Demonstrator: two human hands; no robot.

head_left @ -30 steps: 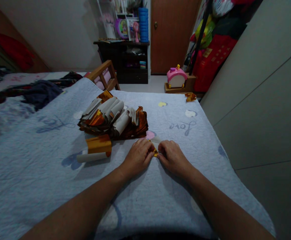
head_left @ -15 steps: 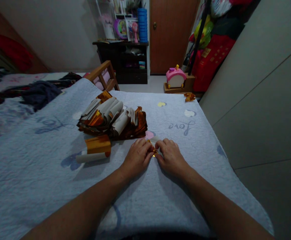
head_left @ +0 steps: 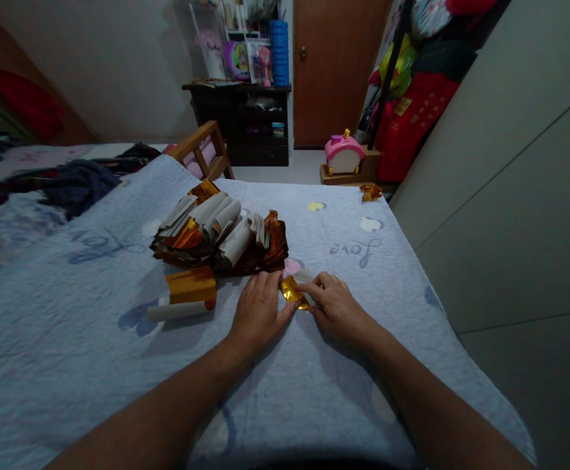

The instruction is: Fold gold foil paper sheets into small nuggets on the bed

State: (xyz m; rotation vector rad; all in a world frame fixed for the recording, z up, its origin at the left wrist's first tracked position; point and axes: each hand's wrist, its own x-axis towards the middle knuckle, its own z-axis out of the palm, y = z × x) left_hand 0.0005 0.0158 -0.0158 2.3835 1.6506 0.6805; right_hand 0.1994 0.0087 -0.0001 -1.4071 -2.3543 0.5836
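Observation:
A small gold foil paper (head_left: 292, 291) with a whitish part at its far right lies on the bedspread between my hands. My left hand (head_left: 260, 305) rests flat at its left side, fingers stretched out, thumb tip on the near edge. My right hand (head_left: 336, 301) grips its right side, with the index finger across the gold face and the thumb at the near edge. Beyond my left hand sits a pile of gold and grey-backed paper sheets (head_left: 236, 241), many curled. Closer and to the left is a loose, partly rolled sheet (head_left: 191, 285).
The pale blue bedspread (head_left: 167, 391) covers the surface under my hands. A folded gold foil piece (head_left: 371, 192) lies at its far right corner. A pale cabinet (head_left: 520, 196) stands along the right. Dark clothes (head_left: 81, 186) lie at the left; a wooden chair (head_left: 211, 150) stands behind the pile.
The left fingers have come off the gold paper and flattened to its left. More of the gold face shows now, and the right index finger has stretched across it.

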